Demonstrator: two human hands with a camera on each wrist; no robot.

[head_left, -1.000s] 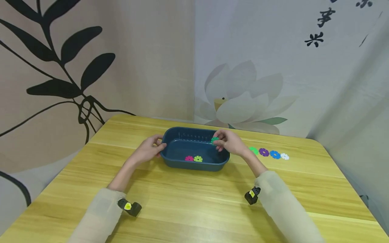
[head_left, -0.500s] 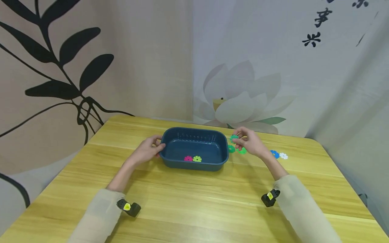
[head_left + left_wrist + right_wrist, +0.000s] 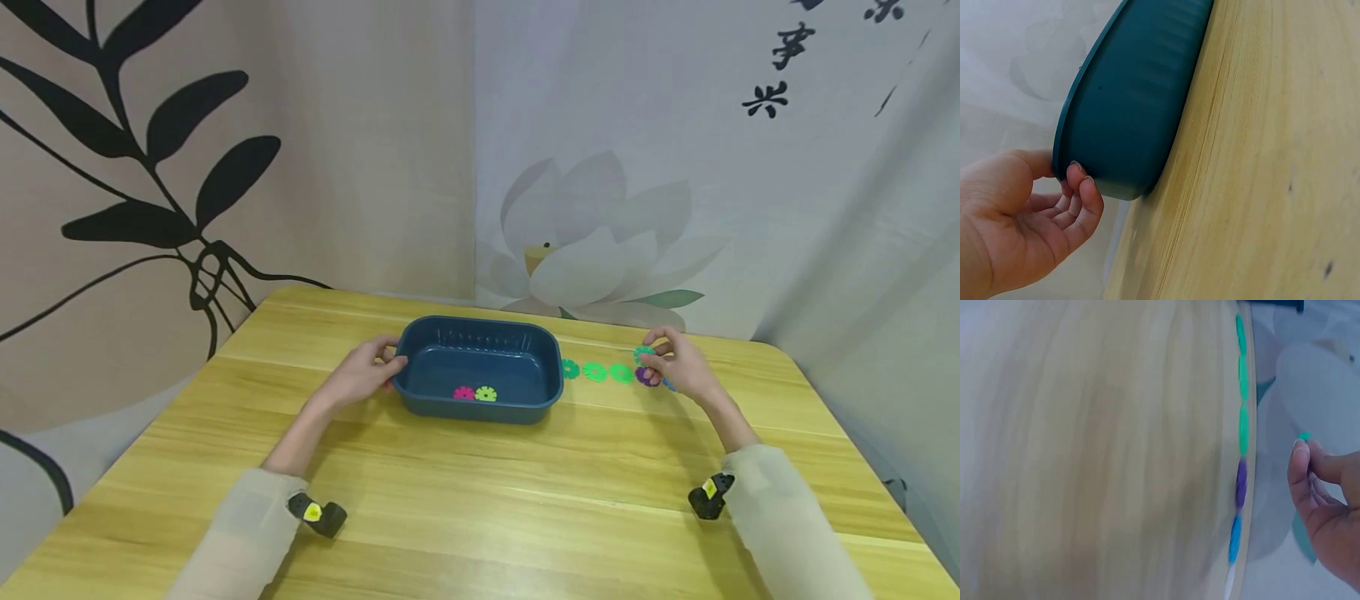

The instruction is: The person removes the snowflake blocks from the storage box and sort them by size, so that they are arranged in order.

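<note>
A dark blue plastic basin (image 3: 480, 410) sits on the wooden table. My left hand (image 3: 363, 369) grips its left rim, thumb on top; in the left wrist view the fingers curl against the basin's outer wall. A pink flower-shaped disc (image 3: 464, 393) and a yellow-green disc (image 3: 486, 394) lie inside. My right hand (image 3: 686, 367) pinches a green flower-shaped disc (image 3: 643, 356) between thumb and fingers, held above a purple disc (image 3: 646, 377). The right wrist view shows only the edge of the held green disc (image 3: 1304, 435) at the fingertips.
Right of the basin runs a row of flat discs: a teal-green disc (image 3: 571, 368), two light green ones, the purple one, a blue disc (image 3: 1235, 539) and a white disc (image 3: 1229, 582). A printed curtain (image 3: 375, 167) hangs behind the table (image 3: 480, 517).
My right hand has moved right, from over the basin to above the row of discs, with the green disc still pinched. The left hand stays on the basin's rim.
</note>
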